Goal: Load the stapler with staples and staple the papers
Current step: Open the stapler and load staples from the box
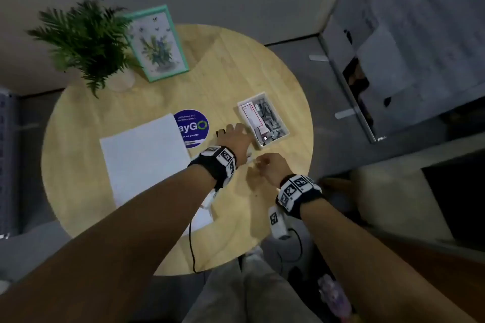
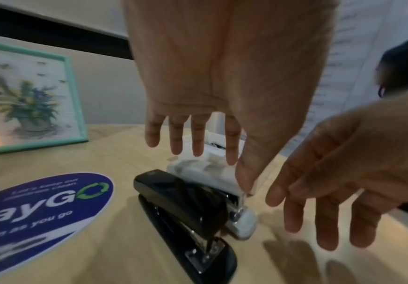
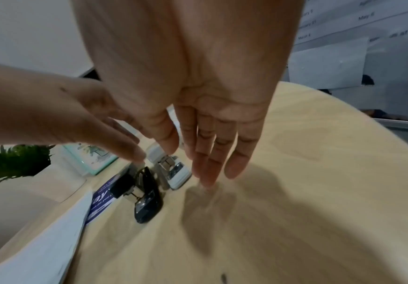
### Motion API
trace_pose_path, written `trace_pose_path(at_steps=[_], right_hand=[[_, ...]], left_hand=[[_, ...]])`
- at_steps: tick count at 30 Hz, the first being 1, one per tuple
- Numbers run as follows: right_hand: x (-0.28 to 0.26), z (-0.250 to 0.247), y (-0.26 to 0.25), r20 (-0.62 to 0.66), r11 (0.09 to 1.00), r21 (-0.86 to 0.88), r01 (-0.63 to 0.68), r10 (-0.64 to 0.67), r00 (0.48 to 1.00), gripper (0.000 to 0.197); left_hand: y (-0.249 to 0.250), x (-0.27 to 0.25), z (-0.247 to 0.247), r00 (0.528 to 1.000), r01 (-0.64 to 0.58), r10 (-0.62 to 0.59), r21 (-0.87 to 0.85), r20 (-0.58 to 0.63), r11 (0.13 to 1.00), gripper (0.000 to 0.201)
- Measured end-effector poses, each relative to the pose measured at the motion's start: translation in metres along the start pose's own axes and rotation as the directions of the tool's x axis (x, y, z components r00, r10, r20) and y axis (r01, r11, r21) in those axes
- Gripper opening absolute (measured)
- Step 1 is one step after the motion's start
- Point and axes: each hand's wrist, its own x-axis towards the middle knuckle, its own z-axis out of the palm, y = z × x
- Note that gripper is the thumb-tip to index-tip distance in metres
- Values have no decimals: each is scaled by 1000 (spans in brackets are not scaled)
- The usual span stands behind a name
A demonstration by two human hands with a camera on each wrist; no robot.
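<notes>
A black stapler (image 2: pixel 186 207) and a white stapler (image 2: pixel 243 222) lie side by side on the round wooden table (image 1: pixel 236 68). My left hand (image 2: pixel 234 169) hovers over them with its fingers straight, and its thumb tip touches the white stapler's top. Just to the right, my right hand (image 2: pixel 319 211) holds nothing, its straight fingers (image 3: pixel 207 173) pointing down at the tabletop beside the white stapler (image 3: pixel 177 173). The black stapler (image 3: pixel 147 196) is open at its mouth. A stack of white papers (image 1: pixel 141 160) lies to the left. A white box (image 1: pixel 258 145) of staples sits just beyond my left hand (image 1: pixel 233 135).
A round blue sticker (image 1: pixel 193 128) lies between the papers and the staplers. A potted fern (image 1: pixel 84 42) and a mint-framed picture (image 1: pixel 157 42) stand at the table's far left. Cables hang from my wristbands over the near edge. A chair (image 1: pixel 393 202) stands at the right.
</notes>
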Motion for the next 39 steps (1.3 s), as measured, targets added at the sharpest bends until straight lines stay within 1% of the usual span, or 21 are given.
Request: trace_pose_path(at_steps=[1, 4, 6, 8, 10, 12, 14, 16, 18, 20, 23, 25, 27, 28, 31, 32, 34, 35, 37, 38, 39], right_hand=[[4, 0, 2, 0, 1000, -9, 1, -1, 1000, 21], [1, -6, -3, 3, 999, -18, -32, 32, 999, 23], [1, -6, -2, 0, 1000, -15, -24, 24, 1000, 24], [3, -7, -2, -10, 1000, -11, -13, 13, 1000, 24], [4, -7, -4, -27, 998, 61, -13, 15, 1000, 24], [4, -5, -3, -56, 977, 212, -30, 43, 998, 24], [0, -3, -3, -78, 909, 415, -39, 78, 994, 18], [-5, -3, -3, -106, 791, 610, -33, 124, 987, 18], [-13, -5, -7, -112, 674, 738, -25, 159, 981, 22], [-15, -5, -10, -93, 608, 793, -36, 180, 979, 25], [-15, -4, -15, -63, 569, 820, -64, 202, 977, 30], [-15, -2, -17, -41, 552, 829, -91, 222, 974, 36], [-16, -1, -20, -27, 528, 842, -110, 244, 969, 49], [-16, 1, -21, -29, 523, 845, -109, 249, 968, 51], [-17, 5, -27, -22, 527, 842, -117, 249, 968, 35], [-18, 6, -29, -19, 520, 846, -116, 247, 969, 32], [-19, 9, -32, 3, 486, 865, -124, 242, 970, 31], [-19, 11, -31, 24, 461, 877, -133, 234, 972, 31], [-18, 14, -31, 76, 432, 889, -154, 192, 978, 29], [-18, 14, -32, 98, 446, 880, -163, 165, 981, 28], [-18, 14, -32, 117, 475, 863, -170, 140, 983, 28]], left_hand=[[2, 4, 0, 999, 4, -6, 63, 34, 998, 46], [2, 15, 3, 999, -29, 26, 186, 19, 982, 40], [0, 21, 1, 998, -65, 61, 222, 26, 973, 37], [-5, 24, 0, 994, -106, 110, 205, -8, 973, 34], [-13, 24, -4, 990, -130, 133, 68, -44, 989, 35], [-22, 19, -9, 990, -133, 125, -123, -73, 983, 36], [-31, 11, -12, 987, -134, 105, -258, -122, 957, 33], [-37, -2, -13, 981, -136, 60, -430, -185, 893, 28], [-42, -17, -12, 970, -149, 0, -592, -244, 792, 21], [-44, -34, -9, 949, -195, -38, -675, -314, 711, 18], [-45, -54, -4, 915, -213, -157, -774, -373, 596, 17], [-44, -64, -1, 875, -234, -281, -853, -393, 466, 17], [-42, -71, 1, 835, -261, -397, -910, -380, 322, 16], [-42, -73, 3, 818, -272, -449, -929, -361, 251, 16], [-42, -78, 7, 777, -314, -569, -949, -270, 21, 17], [-42, -79, 7, 768, -324, -599, -944, -226, -60, 15], [-44, -82, 8, 756, -292, -650, -928, -75, -231, 16], [-45, -82, 8, 760, -267, -650, -904, 16, -334, 18], [-48, -83, 10, 794, -217, -587, -827, 159, -518, 25], [-48, -84, 11, 817, -191, -543, -798, 193, -571, 28], [-48, -85, 12, 838, -168, -505, -782, 207, -600, 30]])
